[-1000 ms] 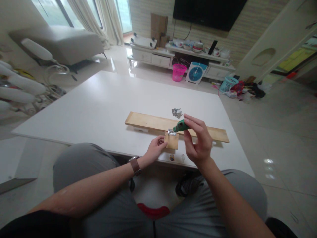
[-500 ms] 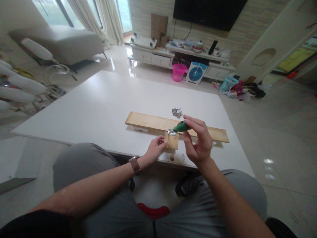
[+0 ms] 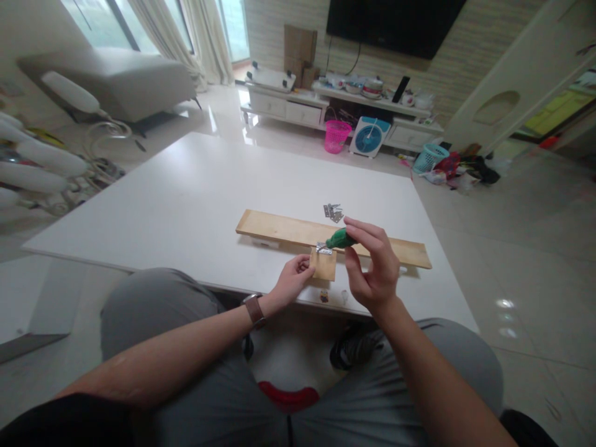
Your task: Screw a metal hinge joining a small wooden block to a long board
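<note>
My left hand [image 3: 298, 273] grips the left edge of a small square wooden block [image 3: 323, 267]. A metal hinge [image 3: 324, 248] lies where this block meets a long wooden board [image 3: 279, 227]. My right hand [image 3: 375, 264] is closed around the green handle of a screwdriver [image 3: 341, 238], which is tilted with its tip down at the hinge. Whether the tip sits in a screw is too small to tell. Beyond the board lies a small pile of metal hinges and screws [image 3: 333, 212].
The white table [image 3: 186, 192] carries everything. Close to its front edge are a small brown-and-black item [image 3: 324, 297] and a small clear piece [image 3: 344, 297]. White supports [image 3: 263, 243] show under the long board. Past the table stand a pink basket [image 3: 336, 136] and a blue fan [image 3: 369, 136].
</note>
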The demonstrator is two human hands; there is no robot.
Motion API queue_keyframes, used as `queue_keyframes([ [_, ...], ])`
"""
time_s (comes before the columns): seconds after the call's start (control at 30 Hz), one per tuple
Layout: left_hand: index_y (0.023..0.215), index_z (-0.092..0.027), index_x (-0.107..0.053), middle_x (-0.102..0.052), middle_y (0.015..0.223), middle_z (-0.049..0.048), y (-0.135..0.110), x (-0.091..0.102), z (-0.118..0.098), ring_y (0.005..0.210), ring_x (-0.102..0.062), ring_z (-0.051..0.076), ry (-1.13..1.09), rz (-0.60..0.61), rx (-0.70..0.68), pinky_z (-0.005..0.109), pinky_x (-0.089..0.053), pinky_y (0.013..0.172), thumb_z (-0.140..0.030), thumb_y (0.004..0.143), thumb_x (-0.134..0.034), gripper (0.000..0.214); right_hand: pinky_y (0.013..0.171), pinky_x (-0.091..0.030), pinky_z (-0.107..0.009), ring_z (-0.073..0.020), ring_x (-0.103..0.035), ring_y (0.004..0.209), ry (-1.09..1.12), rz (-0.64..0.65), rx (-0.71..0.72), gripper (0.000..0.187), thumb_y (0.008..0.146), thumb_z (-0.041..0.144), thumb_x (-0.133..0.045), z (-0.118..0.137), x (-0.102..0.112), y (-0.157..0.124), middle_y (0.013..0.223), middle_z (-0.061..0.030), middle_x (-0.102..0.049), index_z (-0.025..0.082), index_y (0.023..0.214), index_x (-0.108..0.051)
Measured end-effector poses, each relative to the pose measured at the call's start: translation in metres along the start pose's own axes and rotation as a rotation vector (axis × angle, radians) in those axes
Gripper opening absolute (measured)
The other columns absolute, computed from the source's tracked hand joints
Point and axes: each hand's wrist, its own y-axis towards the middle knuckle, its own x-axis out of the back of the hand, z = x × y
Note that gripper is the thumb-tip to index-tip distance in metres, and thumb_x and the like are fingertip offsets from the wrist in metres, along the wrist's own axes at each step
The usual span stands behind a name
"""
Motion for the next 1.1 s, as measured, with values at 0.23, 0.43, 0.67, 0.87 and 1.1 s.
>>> queue_keyframes([
  [0.23, 0.102, -0.014, -0.076, -0.074, 0.085, 0.0033, -0.0006, 0.0, -0.002, 0.078, -0.063, 0.017, 0.0, 0.013, 0.004, 0.03, -0.049, 0.078, -0.033, 0.073, -0.087, 0.036, 0.079, -0.066, -0.038, -0.0231, -0.072, 0.105, -0.068, -0.025, 0.009, 0.062, 0.097, 0.006, -0.071, -0.0016, -0.0006, -0.0019, 0.12, -0.007, -0.071, 0.037, 0.151, -0.064],
  [0.43, 0.103, -0.015, -0.076, -0.073, 0.083, 0.0023, 0.0001, 0.0007, 0.0, 0.076, -0.062, 0.016, 0.002, 0.018, -0.007, 0.03, -0.048, 0.077, -0.035, 0.074, -0.088, 0.037, 0.098, -0.068, -0.049, -0.0281, -0.073, 0.123, -0.035, -0.001, -0.011, 0.062, 0.1, 0.006, -0.063, 0.0, 0.0001, -0.0007, 0.135, -0.0108, -0.072, 0.033, 0.156, -0.06],
  [0.67, 0.103, -0.015, -0.076, -0.072, 0.083, 0.0023, -0.0004, 0.0014, -0.0012, 0.076, -0.061, 0.016, 0.021, 0.017, -0.011, 0.03, -0.048, 0.077, -0.036, 0.074, -0.087, 0.038, 0.08, -0.068, -0.039, -0.0233, -0.074, 0.109, -0.065, -0.016, 0.007, 0.056, 0.1, 0.007, -0.069, -0.0021, -0.0006, -0.0022, 0.126, -0.0079, -0.073, 0.036, 0.147, -0.065],
  [0.87, 0.104, -0.015, -0.075, -0.073, 0.086, 0.0036, -0.001, 0.001, -0.001, 0.079, -0.062, 0.017, 0.036, 0.015, -0.004, 0.031, -0.049, 0.08, -0.038, 0.075, -0.088, 0.039, 0.096, -0.068, -0.049, -0.0285, -0.074, 0.124, -0.036, -0.002, 0.0, 0.057, 0.1, 0.007, -0.063, 0.0002, 0.0001, -0.0005, 0.138, -0.0113, -0.073, 0.032, 0.152, -0.062],
  [1.1, 0.104, -0.015, -0.076, -0.072, 0.084, 0.0026, -0.0007, 0.0011, -0.0015, 0.077, -0.062, 0.016, 0.026, 0.018, 0.001, 0.03, -0.048, 0.076, -0.036, 0.076, -0.088, 0.037, 0.083, -0.069, -0.042, -0.025, -0.075, 0.11, -0.081, -0.011, 0.002, 0.062, 0.098, 0.006, -0.067, -0.0014, 0.0002, -0.0019, 0.126, -0.0082, -0.072, 0.037, 0.151, -0.063],
])
